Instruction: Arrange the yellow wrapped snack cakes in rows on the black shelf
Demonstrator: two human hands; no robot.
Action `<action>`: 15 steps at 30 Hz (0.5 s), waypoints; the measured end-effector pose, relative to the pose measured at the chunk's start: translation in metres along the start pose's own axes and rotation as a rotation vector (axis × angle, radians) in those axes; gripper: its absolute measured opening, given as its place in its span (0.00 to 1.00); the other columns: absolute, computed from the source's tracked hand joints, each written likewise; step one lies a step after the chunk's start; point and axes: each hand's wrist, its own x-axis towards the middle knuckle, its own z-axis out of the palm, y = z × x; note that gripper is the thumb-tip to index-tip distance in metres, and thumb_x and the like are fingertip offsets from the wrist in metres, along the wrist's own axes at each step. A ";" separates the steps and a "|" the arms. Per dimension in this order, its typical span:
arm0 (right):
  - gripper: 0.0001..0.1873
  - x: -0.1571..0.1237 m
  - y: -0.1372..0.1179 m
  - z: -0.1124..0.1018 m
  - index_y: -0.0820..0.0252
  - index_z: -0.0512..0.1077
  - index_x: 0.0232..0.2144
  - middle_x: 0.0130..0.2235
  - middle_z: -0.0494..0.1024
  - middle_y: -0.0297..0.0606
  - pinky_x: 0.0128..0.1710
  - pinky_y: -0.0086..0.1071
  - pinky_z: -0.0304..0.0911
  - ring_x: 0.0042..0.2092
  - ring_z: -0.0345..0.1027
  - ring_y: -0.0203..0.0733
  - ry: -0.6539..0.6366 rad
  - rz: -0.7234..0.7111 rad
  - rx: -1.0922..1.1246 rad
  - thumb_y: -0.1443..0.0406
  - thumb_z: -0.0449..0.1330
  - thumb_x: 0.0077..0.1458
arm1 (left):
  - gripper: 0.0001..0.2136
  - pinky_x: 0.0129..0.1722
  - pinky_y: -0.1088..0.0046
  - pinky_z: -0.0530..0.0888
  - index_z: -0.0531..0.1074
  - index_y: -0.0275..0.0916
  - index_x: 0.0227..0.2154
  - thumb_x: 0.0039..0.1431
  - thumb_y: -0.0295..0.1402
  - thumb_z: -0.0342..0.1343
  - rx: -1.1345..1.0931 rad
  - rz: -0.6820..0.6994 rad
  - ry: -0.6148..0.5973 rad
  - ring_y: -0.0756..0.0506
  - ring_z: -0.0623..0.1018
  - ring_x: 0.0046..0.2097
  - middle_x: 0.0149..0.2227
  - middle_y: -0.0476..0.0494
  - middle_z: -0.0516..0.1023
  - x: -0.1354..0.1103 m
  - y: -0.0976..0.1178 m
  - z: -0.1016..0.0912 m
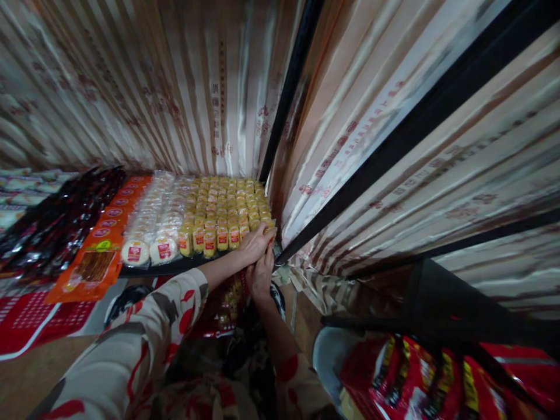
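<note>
Yellow wrapped snack packets [222, 233] with red labels stand in tight rows on a dark shelf [170, 267]. At the front right corner of these rows, my left hand [254, 244] has its fingers closed around a small yellow packet [271, 224]. Just below it, close against it, is my right hand [261, 275], fingers bent upward and together; whatever they grip is hidden. Left of the yellow rows are clear-wrapped round white cakes [163, 248] with red labels, then orange flat packs [93, 259].
Dark shiny packs [56, 216] lie farther left. Below the shelf are a red basket [30, 315] and another with yellow packets. Black posts [291, 93] and a pleated printed curtain [196, 87] border the back and right. Red bags [411, 373] fill a container at lower right.
</note>
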 end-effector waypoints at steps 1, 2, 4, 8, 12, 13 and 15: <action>0.27 0.000 0.000 -0.001 0.71 0.54 0.57 0.61 0.48 0.56 0.55 0.52 0.50 0.63 0.39 0.53 0.003 -0.008 0.008 0.69 0.45 0.53 | 0.20 0.39 0.73 0.69 0.61 0.44 0.52 0.56 0.27 0.45 -0.018 0.001 0.009 0.47 0.71 0.41 0.51 0.42 0.61 -0.004 0.000 -0.001; 0.27 0.000 0.000 -0.002 0.70 0.54 0.57 0.61 0.48 0.56 0.55 0.52 0.50 0.63 0.39 0.52 0.004 -0.016 0.018 0.69 0.45 0.54 | 0.19 0.39 0.73 0.70 0.62 0.44 0.51 0.56 0.28 0.44 -0.035 -0.002 0.022 0.47 0.71 0.41 0.51 0.42 0.61 -0.010 0.000 -0.002; 0.26 -0.002 -0.001 -0.004 0.68 0.56 0.56 0.61 0.50 0.54 0.55 0.51 0.50 0.62 0.40 0.52 -0.002 -0.030 0.041 0.66 0.45 0.55 | 0.17 0.42 0.72 0.70 0.65 0.44 0.49 0.57 0.28 0.43 -0.066 -0.007 0.046 0.47 0.70 0.42 0.50 0.42 0.62 -0.024 -0.002 -0.003; 0.23 -0.016 -0.009 -0.008 0.67 0.61 0.52 0.57 0.57 0.52 0.54 0.48 0.54 0.59 0.49 0.49 -0.012 -0.065 0.114 0.62 0.44 0.57 | 0.14 0.46 0.73 0.69 0.70 0.41 0.40 0.57 0.26 0.41 -0.149 -0.008 0.047 0.49 0.70 0.43 0.45 0.43 0.67 -0.070 -0.014 -0.001; 0.19 -0.046 -0.018 0.003 0.64 0.67 0.46 0.48 0.69 0.49 0.50 0.43 0.58 0.51 0.61 0.44 -0.043 -0.066 0.227 0.65 0.43 0.57 | 0.13 0.45 0.74 0.68 0.71 0.40 0.34 0.56 0.25 0.41 -0.230 -0.090 0.004 0.49 0.70 0.42 0.39 0.44 0.69 -0.132 -0.030 0.018; 0.18 -0.054 -0.019 0.009 0.63 0.68 0.45 0.45 0.71 0.47 0.49 0.42 0.60 0.49 0.63 0.44 -0.093 -0.049 0.241 0.66 0.43 0.57 | 0.12 0.45 0.73 0.68 0.71 0.40 0.33 0.56 0.25 0.41 -0.258 -0.130 -0.021 0.49 0.71 0.42 0.39 0.44 0.70 -0.145 -0.034 0.026; 0.17 -0.067 -0.021 0.022 0.63 0.70 0.43 0.42 0.73 0.46 0.45 0.39 0.62 0.45 0.65 0.43 -0.236 0.006 0.224 0.68 0.45 0.55 | 0.12 0.46 0.71 0.68 0.70 0.39 0.36 0.55 0.24 0.42 -0.319 -0.251 -0.016 0.48 0.71 0.44 0.40 0.43 0.71 -0.166 -0.044 0.042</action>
